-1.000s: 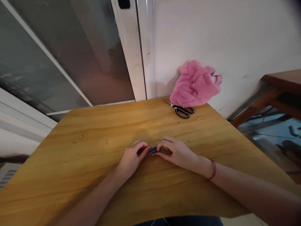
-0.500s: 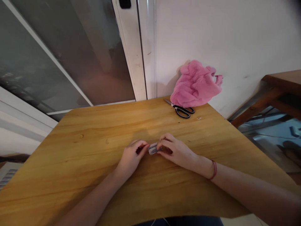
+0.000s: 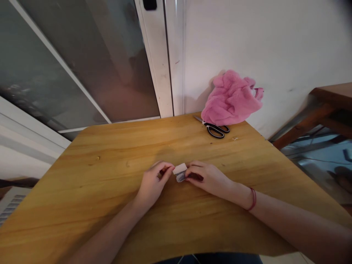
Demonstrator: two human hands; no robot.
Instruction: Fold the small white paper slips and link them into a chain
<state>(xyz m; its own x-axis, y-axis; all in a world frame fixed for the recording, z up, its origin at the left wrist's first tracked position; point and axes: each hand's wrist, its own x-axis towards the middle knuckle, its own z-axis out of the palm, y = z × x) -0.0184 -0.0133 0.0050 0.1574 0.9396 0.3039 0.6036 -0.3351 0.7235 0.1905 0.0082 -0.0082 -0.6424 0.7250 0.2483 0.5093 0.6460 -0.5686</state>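
Observation:
A small folded piece of paper [image 3: 180, 169], white on the upper flap and greyish below, is held between my two hands at the middle of the table. My left hand [image 3: 156, 179] is closed, thumb and index finger pinching its left edge. On the other side my right hand [image 3: 206, 176] pinches the right edge between thumb and fingers, covering that end. A thin red band circles my right wrist. Whether the paper holds anything inside cannot be made out.
Black-handled scissors [image 3: 216, 129] lie at the back of the wooden table [image 3: 115, 205], partly under a pink fluffy cloth [image 3: 232, 99] against the wall. A tiny yellowish bit [image 3: 98, 158] rests on the left, pale scraps [image 3: 234, 138] near the scissors. Another wooden table [image 3: 330, 95] stands at right.
The paper's white flap now stands up at the top, where a flatter grey-and-white strip showed before. My right fingers have drawn closer together. The view has shifted slightly.

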